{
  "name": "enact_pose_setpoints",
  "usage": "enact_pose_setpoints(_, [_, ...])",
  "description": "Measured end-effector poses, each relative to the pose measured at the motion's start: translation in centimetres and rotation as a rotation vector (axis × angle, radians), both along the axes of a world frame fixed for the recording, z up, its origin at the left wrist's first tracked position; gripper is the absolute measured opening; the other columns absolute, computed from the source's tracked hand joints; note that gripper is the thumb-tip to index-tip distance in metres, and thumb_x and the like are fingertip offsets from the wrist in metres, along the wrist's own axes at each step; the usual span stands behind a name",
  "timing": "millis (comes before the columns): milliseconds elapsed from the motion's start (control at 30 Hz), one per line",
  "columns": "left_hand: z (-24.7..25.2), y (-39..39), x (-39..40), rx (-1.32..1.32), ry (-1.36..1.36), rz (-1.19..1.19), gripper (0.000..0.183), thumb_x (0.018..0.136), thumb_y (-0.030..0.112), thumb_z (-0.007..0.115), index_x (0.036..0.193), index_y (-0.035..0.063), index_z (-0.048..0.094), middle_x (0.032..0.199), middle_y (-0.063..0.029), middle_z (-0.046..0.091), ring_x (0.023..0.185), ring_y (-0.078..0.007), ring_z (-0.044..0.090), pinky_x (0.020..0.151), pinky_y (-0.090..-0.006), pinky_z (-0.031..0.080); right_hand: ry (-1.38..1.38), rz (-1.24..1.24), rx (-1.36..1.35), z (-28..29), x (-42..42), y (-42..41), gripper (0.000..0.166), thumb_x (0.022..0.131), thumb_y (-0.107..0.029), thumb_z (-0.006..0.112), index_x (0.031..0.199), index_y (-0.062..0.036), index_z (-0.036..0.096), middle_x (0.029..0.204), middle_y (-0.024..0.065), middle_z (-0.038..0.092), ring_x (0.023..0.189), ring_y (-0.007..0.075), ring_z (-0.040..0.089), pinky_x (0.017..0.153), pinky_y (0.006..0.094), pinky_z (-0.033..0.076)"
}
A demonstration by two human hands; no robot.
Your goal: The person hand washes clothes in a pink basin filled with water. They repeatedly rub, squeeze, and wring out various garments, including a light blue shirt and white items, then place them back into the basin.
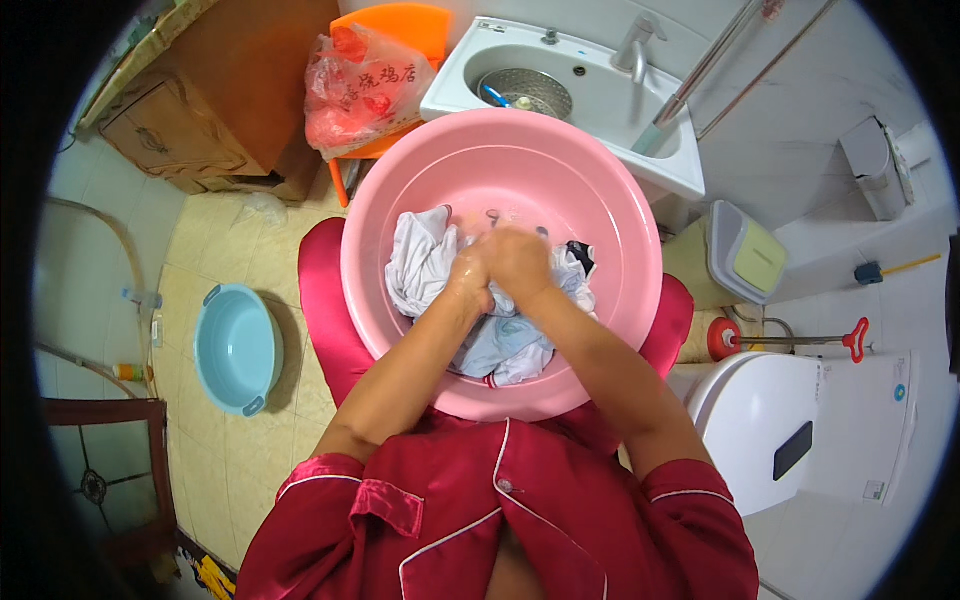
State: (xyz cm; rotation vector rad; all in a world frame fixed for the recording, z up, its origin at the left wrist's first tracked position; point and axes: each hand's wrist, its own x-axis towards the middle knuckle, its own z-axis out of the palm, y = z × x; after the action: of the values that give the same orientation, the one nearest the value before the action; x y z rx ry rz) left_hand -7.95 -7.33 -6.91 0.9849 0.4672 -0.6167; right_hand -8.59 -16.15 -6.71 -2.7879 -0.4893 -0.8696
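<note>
A large pink plastic basin stands before me, between my knees. White and pale blue wet clothes lie in it, with a small dark piece at the right side. My left hand and my right hand meet over the middle of the basin, closed on part of the cloth. Which hand grips which fold cannot be told, as the right one is blurred and the fingers are partly hidden. Pale blue cloth bunches below my wrists, close to the near wall.
Beyond the basin is a white sink with a metal strainer. An orange chair holds a plastic bag. A light blue basin sits on the floor at left. Right are a lidded bin, a plunger and a toilet.
</note>
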Motion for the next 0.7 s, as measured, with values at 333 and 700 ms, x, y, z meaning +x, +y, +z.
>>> enact_pose_setpoints(333, [-6.7,0.7,0.6,0.115,-0.553,-0.114,0.025,0.084,0.027,0.048,0.096,0.0066,0.057,0.083,-0.0082,0.061,0.077,-0.022,0.061,0.066,-0.0355,0.049,0.153,-0.052,-0.029,1.0,-1.2,0.8,0.034,0.084,-0.026,0.049,0.058,-0.0071,0.059,0.058,0.0127,0.059,0.047,0.026,0.059,0.043,0.0367,0.047])
enact_pose_setpoints(700, [-1.1,-0.2,-0.5,-0.548,-0.335,-0.042,0.046,0.085,0.032,0.048,0.115,-0.0027,0.049,0.098,-0.0146,0.06,0.1,-0.0267,0.055,0.08,-0.0274,0.045,0.024,-0.036,-0.139,2.0,-2.5,3.8,0.039,0.086,-0.024,0.047,0.052,-0.0068,0.057,0.051,0.0114,0.055,0.049,0.0274,0.058,0.044,0.0397,0.046])
